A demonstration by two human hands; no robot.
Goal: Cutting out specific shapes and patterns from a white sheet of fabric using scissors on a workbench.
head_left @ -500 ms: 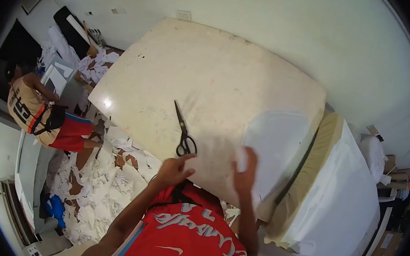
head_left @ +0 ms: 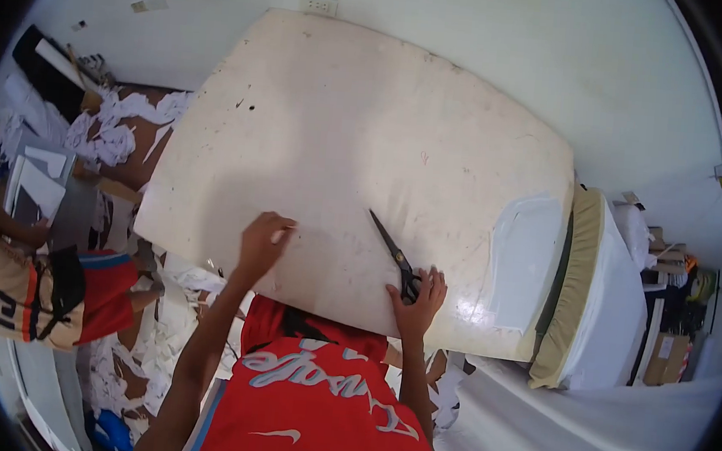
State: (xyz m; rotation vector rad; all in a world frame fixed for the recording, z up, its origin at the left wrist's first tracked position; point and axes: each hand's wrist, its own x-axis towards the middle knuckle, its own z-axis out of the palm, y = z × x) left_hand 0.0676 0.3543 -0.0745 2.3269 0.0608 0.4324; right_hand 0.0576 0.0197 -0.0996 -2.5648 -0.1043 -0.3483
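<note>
1. We are looking over a broad, scuffed, cream tabletop [head_left: 325, 138], spreading before the wearer.
2. Past its left side, we are noting a co-worker in a tan sleeveless shirt and red shorts [head_left: 33, 293].
3. Long-bladed black scissors [head_left: 400, 257] are lying near the tabletop's near edge, tip pointing away and leftward.
4. The bare right hand [head_left: 415, 308] is partly covering their handles; whether it is gripping, we cannot tell.
5. The bare left hand [head_left: 262, 247] is curling its fingers, well left of the scissors; whether it is holding anything, we cannot tell.

Left head-worn fisheye, looking steeply down, near the wearer's chest [head_left: 313, 400], tabletop [head_left: 325, 138] central
</note>
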